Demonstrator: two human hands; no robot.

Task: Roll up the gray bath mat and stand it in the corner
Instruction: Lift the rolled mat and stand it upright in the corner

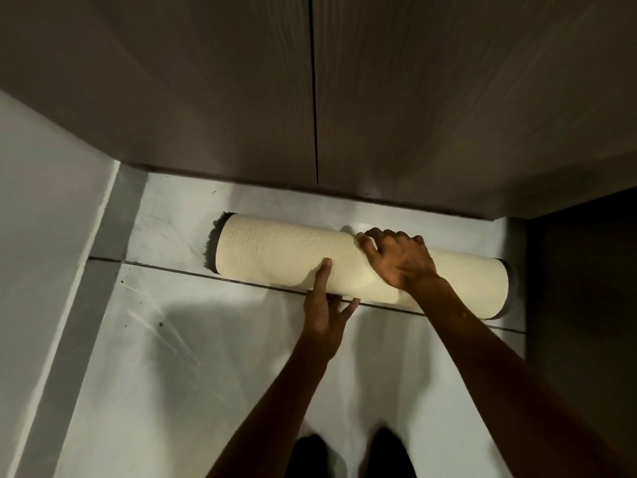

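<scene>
The bath mat (275, 251) lies rolled into a tube on the pale floor, its cream mesh backing outward and dark gray pile showing at both ends. It lies crosswise just in front of the cabinet. My right hand (400, 258) rests on top of the roll right of its middle, fingers curled over the far side. My left hand (325, 310) is at the roll's near side, thumb pressed up against the backing, other fingers spread low near the floor.
A gray-brown cabinet (206, 98) with a vertical door seam fills the far side. A white wall (38, 236) runs along the left, meeting the cabinet in a corner (119, 163). A dark opening (582, 288) lies on the right. My dark shoes (344, 457) are at the bottom.
</scene>
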